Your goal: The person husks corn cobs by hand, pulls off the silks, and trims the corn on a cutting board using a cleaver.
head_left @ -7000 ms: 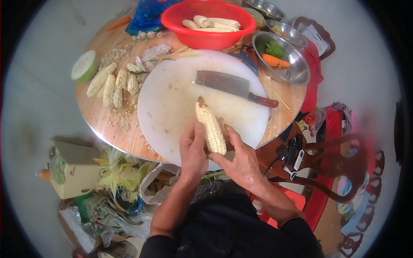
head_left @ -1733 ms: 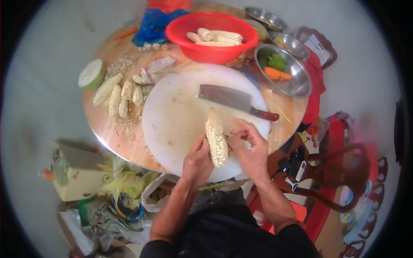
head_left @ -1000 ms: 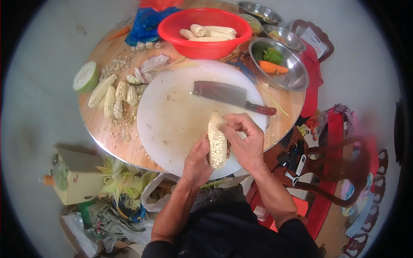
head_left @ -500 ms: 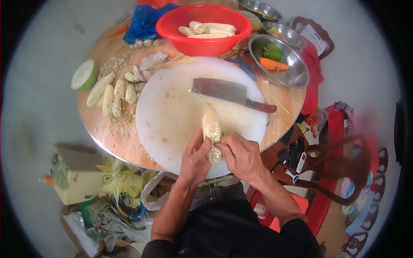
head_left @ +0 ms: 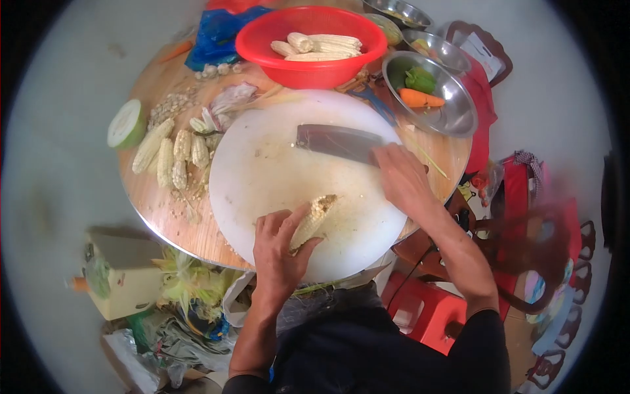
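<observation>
My left hand [head_left: 279, 253] is closed round the side of an ear of corn [head_left: 315, 220], fingers on its far side and thumb near its lower end. The corn lies tilted near the front of the round white cutting board [head_left: 249, 177], its darker, ragged tip pointing away to the right. My right hand [head_left: 403, 177] is wrapped over the handle of a cleaver [head_left: 338, 142], which hides most of that handle. The cleaver's blade lies flat on the far part of the board, pointing left.
Husked ears of corn [head_left: 164, 161] and a cut green gourd [head_left: 127, 125] lie at the table's left. Behind the board stands a red basin [head_left: 312, 75] of corn; a steel bowl [head_left: 453, 111] holds a carrot and green pepper. A red stool [head_left: 430, 322] is low right.
My right hand has left the corn and moved up and right onto the cleaver's handle. My left hand has lowered the corn onto the board, slightly left and turned.
</observation>
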A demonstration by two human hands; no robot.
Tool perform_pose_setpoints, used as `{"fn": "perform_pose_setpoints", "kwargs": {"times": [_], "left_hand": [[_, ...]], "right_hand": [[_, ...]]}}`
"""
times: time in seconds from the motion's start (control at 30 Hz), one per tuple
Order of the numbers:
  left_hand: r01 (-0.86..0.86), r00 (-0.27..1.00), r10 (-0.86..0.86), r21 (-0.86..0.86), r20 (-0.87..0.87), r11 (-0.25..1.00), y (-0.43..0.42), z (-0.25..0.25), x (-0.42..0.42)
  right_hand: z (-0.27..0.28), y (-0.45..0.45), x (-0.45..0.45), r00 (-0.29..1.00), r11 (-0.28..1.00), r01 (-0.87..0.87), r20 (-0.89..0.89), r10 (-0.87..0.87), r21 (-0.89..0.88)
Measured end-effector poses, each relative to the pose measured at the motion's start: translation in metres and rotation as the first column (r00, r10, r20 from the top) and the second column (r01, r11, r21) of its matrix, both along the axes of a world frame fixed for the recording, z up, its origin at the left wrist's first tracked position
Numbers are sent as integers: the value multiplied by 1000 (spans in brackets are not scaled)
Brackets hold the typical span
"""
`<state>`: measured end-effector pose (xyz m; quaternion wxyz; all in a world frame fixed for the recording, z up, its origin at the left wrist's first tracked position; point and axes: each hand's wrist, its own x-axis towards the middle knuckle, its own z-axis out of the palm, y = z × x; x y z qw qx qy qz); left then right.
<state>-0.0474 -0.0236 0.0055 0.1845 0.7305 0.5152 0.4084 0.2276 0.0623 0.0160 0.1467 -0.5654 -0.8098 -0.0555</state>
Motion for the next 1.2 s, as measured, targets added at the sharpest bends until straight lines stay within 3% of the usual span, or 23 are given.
{"fn": "perform_pose_setpoints", "kwargs": {"times": [0.17,0.27,0.33,0.37,0.43,0.57,1.03,1.2], "left_hand": [[-5,977,-5,-44,-215,999,1,-1,8],[-11,973,-13,-101,-230,995,-2,9,11],[-33,983,9,-127,-185,991,-5,5,9],[-55,989,34,-145,-142,988,-6,3,8],[-61,992,43,-148,-123,987,-5,1,8],[-54,992,42,-102,-119,993,-3,0,9],[-88,994,81,-101,-71,991,-4,-2,13],[-90,993,82,-91,-90,992,-10,-9,20]], "right_hand": [[1,16,5,997,995,-47,58,53,-89],[17,7,4,998,978,-60,13,64,-200],[26,-11,1,987,977,-45,-162,11,-210],[25,-21,-1,986,975,-44,-165,8,-218],[24,-40,-6,889,948,-117,-456,-31,-295],[30,-71,-28,815,941,-125,-573,-84,-316],[22,-79,-43,814,915,-187,-578,-59,-358],[38,-87,-51,856,862,-137,-496,-144,-488]]}}
